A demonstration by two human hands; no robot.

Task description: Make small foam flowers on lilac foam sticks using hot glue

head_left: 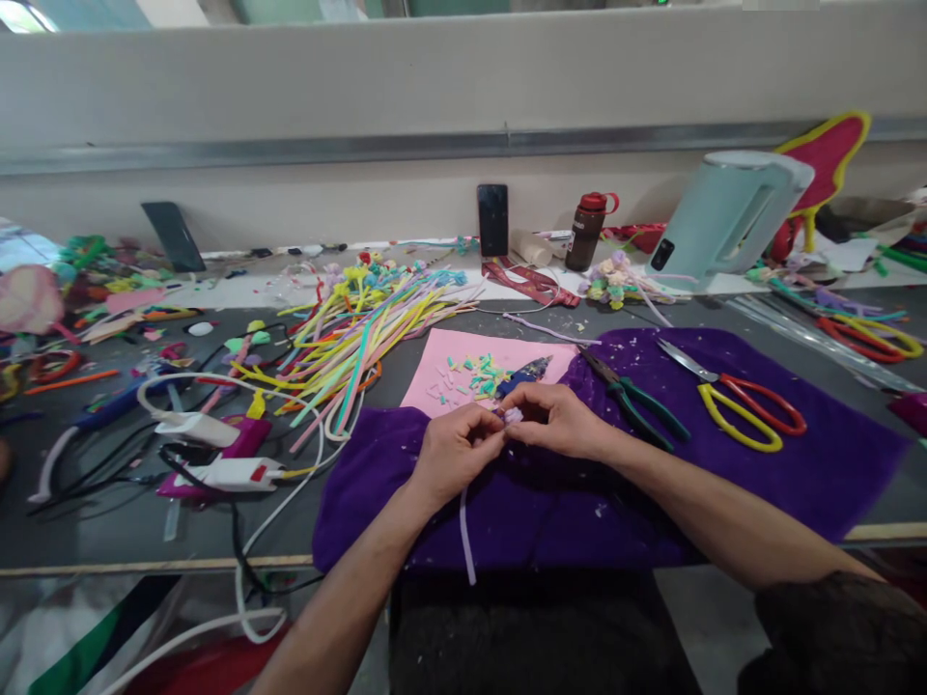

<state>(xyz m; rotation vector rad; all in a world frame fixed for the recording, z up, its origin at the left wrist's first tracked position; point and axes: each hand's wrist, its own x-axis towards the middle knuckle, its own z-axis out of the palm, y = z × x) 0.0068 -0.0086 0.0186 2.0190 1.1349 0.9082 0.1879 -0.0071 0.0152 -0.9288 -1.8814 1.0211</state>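
My left hand and my right hand meet over a purple cloth, fingertips pinched together. Between them is a small curled lilac pipe-cleaner piece, partly hidden by my fingers. A pale lilac pipe-cleaner stem hangs below my left hand. Just beyond, a pink sheet bears many short cut bits in green, yellow and lilac. A dark blue tool lies on it, partly covered by my right hand. Dark green-handled pliers and scissors with red and yellow handles rest right of my hands.
Left of the pink sheet lies a heap of coloured pipe cleaners. White cables and a power strip stand farther left, with a glue gun. Along the back are a phone, a brown bottle and a mint kettle.
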